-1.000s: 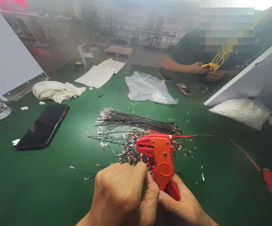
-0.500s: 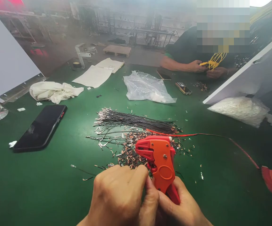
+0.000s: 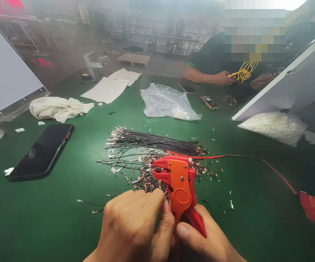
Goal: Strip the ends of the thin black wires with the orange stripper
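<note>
My right hand (image 3: 206, 236) is wrapped round the handles of an orange and red wire stripper (image 3: 181, 182). Its jaws point left and stand a little apart, and no wire shows between them. Close beside the tool, my left hand (image 3: 135, 222) is closed with thumb and forefinger pressed together; whatever it pinches is hidden. Just beyond the stripper lies a heap of short wire offcuts (image 3: 146, 180) with copper ends. Behind that heap is a bundle of black wires (image 3: 152, 140), with metal terminals at the left and bare copper at the right.
A black phone (image 3: 44, 151) and a white cloth (image 3: 60, 108) lie at left. Farther back are paper (image 3: 105, 89) and a plastic bag (image 3: 170, 103). A red strip (image 3: 214, 157) runs right. Across the table, a person's hands (image 3: 221, 78) hold yellow wires (image 3: 246, 72).
The stripper has shifted slightly left, and its handles and jaws have spread farther apart. My left hand stays closed beside it. The co-worker's hands have moved apart.
</note>
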`<state>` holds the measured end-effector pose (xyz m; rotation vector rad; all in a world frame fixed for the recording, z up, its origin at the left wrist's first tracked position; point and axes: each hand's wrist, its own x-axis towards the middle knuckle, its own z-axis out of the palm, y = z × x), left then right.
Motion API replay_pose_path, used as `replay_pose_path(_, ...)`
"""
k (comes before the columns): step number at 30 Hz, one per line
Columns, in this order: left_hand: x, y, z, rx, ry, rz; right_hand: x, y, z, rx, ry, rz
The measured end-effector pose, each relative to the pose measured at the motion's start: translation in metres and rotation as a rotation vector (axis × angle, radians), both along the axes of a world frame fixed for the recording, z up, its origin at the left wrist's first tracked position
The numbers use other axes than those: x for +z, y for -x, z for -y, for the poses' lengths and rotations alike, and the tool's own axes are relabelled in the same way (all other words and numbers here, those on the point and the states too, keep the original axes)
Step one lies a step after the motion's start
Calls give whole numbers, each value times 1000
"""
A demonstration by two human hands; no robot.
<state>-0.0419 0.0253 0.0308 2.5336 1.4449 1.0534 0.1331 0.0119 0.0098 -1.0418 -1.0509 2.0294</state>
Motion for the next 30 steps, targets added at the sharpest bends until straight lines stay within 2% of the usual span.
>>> replay_pose_path(3,0,0,-2,-6,3,0,4,-2,-4,25,-44,-120)
replay_pose_path(7,-2,-1,-4,-33,-22,14,4,-5,-4,74,15,-163)
replay_pose_path(9,-2,0,-3,-62,34,32,3,-6,-4,89,51,-192)
replay_pose_path(12,0,0,-3,-125,199,94,1,-5,-4,33,16,-170)
replay_pose_path(15,3,0,-3,-147,254,117,4,-3,-3,-60,-45,-65)
replay_pose_path(19,1,-1,-3,-118,101,31,12,-2,-3,-117,-81,94)
replay_pose_path(21,-1,-2,-1,-110,-1,-31,12,-3,-4,-136,-81,107)
replay_pose_path(25,-4,-2,2,-121,-46,-66,6,-14,-9,-223,-32,-10)
replay_pose_path(28,-4,-1,1,-111,-18,9,2,-24,-13,-302,7,-131)
replay_pose_path(30,-3,-1,-1,-80,-34,49,2,-27,-15,-303,23,-167)
